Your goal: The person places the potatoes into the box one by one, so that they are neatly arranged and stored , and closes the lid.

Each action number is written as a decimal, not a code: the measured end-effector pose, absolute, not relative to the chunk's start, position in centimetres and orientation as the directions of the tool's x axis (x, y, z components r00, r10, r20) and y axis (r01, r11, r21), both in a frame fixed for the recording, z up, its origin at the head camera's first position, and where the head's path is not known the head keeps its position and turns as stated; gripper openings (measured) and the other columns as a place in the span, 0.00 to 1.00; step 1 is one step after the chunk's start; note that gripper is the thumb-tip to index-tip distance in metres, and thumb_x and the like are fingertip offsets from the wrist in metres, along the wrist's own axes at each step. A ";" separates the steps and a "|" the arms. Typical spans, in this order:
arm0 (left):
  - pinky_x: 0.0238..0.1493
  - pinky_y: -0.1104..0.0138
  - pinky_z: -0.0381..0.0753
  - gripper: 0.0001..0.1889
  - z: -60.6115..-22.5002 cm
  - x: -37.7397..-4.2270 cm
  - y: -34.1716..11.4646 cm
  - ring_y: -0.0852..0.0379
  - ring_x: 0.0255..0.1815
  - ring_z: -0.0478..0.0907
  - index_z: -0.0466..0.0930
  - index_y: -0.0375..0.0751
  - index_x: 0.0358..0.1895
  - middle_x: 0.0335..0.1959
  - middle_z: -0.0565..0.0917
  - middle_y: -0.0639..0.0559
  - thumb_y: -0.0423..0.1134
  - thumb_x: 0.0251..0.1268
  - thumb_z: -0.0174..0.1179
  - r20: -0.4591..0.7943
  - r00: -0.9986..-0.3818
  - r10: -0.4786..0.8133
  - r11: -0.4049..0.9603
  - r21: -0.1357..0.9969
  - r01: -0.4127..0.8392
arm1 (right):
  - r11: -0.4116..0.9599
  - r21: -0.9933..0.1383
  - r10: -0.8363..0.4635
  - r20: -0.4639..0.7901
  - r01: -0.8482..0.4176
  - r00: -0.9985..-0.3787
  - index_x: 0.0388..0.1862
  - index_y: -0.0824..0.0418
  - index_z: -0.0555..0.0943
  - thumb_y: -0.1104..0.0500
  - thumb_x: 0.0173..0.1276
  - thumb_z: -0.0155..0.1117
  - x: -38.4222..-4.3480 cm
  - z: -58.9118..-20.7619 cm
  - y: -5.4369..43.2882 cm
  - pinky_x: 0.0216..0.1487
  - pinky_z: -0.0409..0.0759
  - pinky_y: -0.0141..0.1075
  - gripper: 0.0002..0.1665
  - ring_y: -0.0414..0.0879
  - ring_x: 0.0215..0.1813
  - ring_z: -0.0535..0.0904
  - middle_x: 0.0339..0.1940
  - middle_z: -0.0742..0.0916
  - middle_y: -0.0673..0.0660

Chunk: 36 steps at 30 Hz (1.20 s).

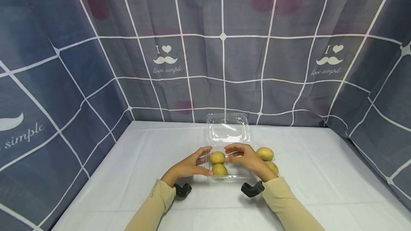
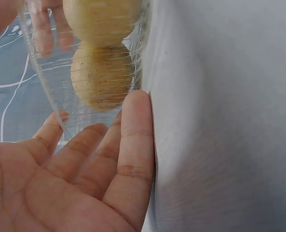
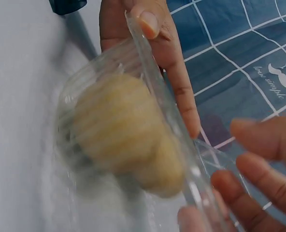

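A clear plastic clamshell box (image 1: 237,171) lies on the table with its lid (image 1: 228,129) tipped back. Two yellow potatoes (image 1: 219,169) sit in its left half, one behind the other; through the ribbed wall the left wrist view also shows potatoes (image 2: 102,77). My left hand (image 1: 189,165) rests along the box's left side, fingers extended, the thumb at the front left corner. Over the right half of the box is my right hand (image 1: 245,157), its fingers loosely bent beside the potatoes with nothing seen between them. Two more potatoes (image 1: 264,153) lie just right of the box, partly behind the right hand.
White cloth covers the table (image 1: 160,138). A dark blue checked curtain (image 1: 205,60) rises behind it and along both sides. A black wrist device (image 1: 252,189) is near the right sleeve, and another (image 1: 183,190) near the left.
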<state>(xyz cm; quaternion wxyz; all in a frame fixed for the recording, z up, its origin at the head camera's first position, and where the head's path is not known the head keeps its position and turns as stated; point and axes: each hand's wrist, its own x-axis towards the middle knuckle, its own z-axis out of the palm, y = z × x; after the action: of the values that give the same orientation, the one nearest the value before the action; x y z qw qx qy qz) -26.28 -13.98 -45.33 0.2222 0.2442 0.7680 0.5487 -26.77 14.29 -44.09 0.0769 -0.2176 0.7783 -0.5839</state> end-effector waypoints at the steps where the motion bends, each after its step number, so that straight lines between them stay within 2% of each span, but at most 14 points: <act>1: 0.79 0.36 0.65 0.53 -45.3 -26.3 -14.0 0.27 0.85 0.55 0.48 0.39 0.88 0.88 0.52 0.36 0.41 0.69 0.75 -0.074 -0.783 0.618 0.280 0.951 0.132 | 0.210 -0.943 -0.438 0.145 -0.258 -0.887 0.66 0.80 0.78 0.65 0.71 0.74 -26.8 -44.1 14.5 0.54 0.85 0.33 0.29 0.50 0.54 0.87 0.60 0.86 0.75; 14: 0.78 0.37 0.67 0.53 -45.8 -26.3 -13.9 0.28 0.85 0.56 0.49 0.40 0.88 0.89 0.52 0.38 0.40 0.68 0.75 -0.065 -0.789 0.611 0.278 0.951 0.137 | 0.097 -0.948 -0.485 0.220 -0.302 -0.847 0.65 0.83 0.76 0.67 0.74 0.71 -25.6 -43.7 16.7 0.56 0.86 0.31 0.27 0.42 0.52 0.86 0.58 0.84 0.81; 22: 0.79 0.39 0.67 0.54 -45.7 -26.3 -14.0 0.29 0.85 0.56 0.48 0.40 0.88 0.89 0.51 0.39 0.39 0.67 0.76 -0.055 -0.787 0.615 0.267 0.953 0.143 | 0.116 -0.940 -0.476 0.230 -0.320 -0.849 0.64 0.83 0.78 0.67 0.75 0.70 -24.8 -43.4 18.4 0.55 0.86 0.30 0.25 0.38 0.51 0.86 0.57 0.84 0.80; 28: 0.79 0.39 0.66 0.54 -45.6 -26.3 -13.9 0.29 0.85 0.55 0.47 0.39 0.89 0.89 0.51 0.38 0.39 0.68 0.75 -0.057 -0.785 0.617 0.268 0.953 0.141 | 0.136 -0.936 -0.455 0.232 -0.325 -0.860 0.63 0.83 0.78 0.67 0.73 0.71 -24.3 -43.1 19.6 0.54 0.87 0.31 0.26 0.39 0.50 0.87 0.56 0.85 0.80; 32: 0.79 0.38 0.66 0.54 -45.6 -26.3 -13.9 0.29 0.85 0.56 0.47 0.39 0.89 0.89 0.51 0.38 0.38 0.68 0.75 -0.057 -0.787 0.615 0.264 0.955 0.136 | 0.144 -0.936 -0.463 0.223 -0.321 -0.858 0.63 0.84 0.77 0.68 0.73 0.71 -24.3 -43.0 20.2 0.55 0.86 0.31 0.26 0.39 0.51 0.87 0.56 0.85 0.77; 36: 0.79 0.39 0.66 0.54 -45.6 -26.3 -14.0 0.29 0.85 0.56 0.47 0.40 0.89 0.89 0.51 0.38 0.38 0.68 0.75 -0.060 -0.789 0.611 0.267 0.954 0.134 | 0.168 -0.932 -0.480 0.206 -0.320 -0.853 0.64 0.83 0.77 0.67 0.74 0.71 -24.4 -42.8 21.0 0.55 0.86 0.31 0.27 0.44 0.53 0.88 0.57 0.86 0.73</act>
<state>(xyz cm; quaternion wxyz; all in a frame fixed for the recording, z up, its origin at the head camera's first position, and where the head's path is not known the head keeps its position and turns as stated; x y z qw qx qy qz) -26.26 -14.00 -45.60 0.2154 0.2432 0.7662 0.5545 -24.38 21.02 -42.84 0.0678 -0.2628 0.7613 -0.5888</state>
